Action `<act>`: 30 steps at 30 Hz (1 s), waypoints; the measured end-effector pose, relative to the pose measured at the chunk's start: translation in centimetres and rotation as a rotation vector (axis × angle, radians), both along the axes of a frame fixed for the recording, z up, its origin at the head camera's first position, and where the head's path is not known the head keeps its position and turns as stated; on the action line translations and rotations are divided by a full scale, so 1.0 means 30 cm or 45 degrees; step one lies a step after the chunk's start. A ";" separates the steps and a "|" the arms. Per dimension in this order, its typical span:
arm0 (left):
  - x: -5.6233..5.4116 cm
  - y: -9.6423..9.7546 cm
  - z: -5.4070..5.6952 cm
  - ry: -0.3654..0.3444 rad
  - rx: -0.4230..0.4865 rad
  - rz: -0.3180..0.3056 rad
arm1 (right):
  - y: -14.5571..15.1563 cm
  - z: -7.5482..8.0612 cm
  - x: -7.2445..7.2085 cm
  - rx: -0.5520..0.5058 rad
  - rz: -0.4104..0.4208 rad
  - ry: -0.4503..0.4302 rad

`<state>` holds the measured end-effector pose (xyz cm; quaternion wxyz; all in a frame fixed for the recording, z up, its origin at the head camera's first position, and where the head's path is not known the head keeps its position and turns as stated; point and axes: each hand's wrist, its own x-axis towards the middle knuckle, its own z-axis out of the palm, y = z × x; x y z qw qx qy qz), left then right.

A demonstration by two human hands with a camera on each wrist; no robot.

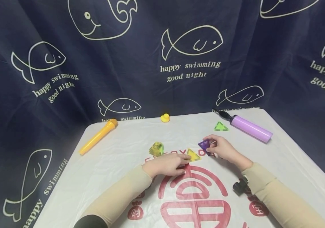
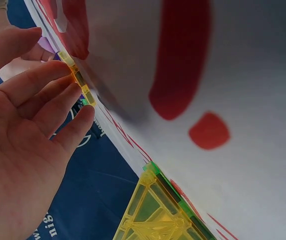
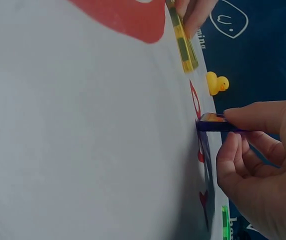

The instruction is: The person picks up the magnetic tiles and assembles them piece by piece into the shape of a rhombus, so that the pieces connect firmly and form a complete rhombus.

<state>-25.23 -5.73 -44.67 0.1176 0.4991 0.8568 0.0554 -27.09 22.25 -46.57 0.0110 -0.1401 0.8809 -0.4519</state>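
Note:
My left hand (image 1: 168, 164) rests its fingertips on a flat yellow translucent triangle tile (image 1: 194, 155) on the table; in the left wrist view the thumb stays off that tile (image 2: 86, 89). My right hand (image 1: 222, 148) pinches a purple triangle tile (image 1: 203, 145) between thumb and fingers. In the right wrist view the purple tile (image 3: 215, 126) is held on edge to the camera, one corner close to the tabletop. Left of both hands stands a raised yellow and green tile shape (image 1: 156, 148), its triangular yellow face (image 2: 150, 205) nearest the left wrist camera.
A green triangle tile (image 1: 221, 126) lies beyond my right hand, beside a purple hand pump (image 1: 250, 128). A yellow rubber duck (image 1: 165, 118) sits at the table's back edge. At the left lies an orange stick-like object (image 1: 98, 137). Dark fish-print cloth (image 1: 179, 91) hangs behind the table.

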 end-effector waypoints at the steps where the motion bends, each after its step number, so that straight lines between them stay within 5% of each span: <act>1: 0.000 0.000 0.001 -0.002 -0.002 0.002 | -0.002 0.000 0.000 -0.016 -0.002 0.000; 11: 0.000 0.003 0.002 -0.017 0.001 0.002 | -0.008 -0.020 0.008 -0.247 0.107 -0.142; 30: 0.004 0.008 0.005 -0.016 -0.011 -0.008 | -0.045 -0.031 0.011 -0.300 0.217 -0.130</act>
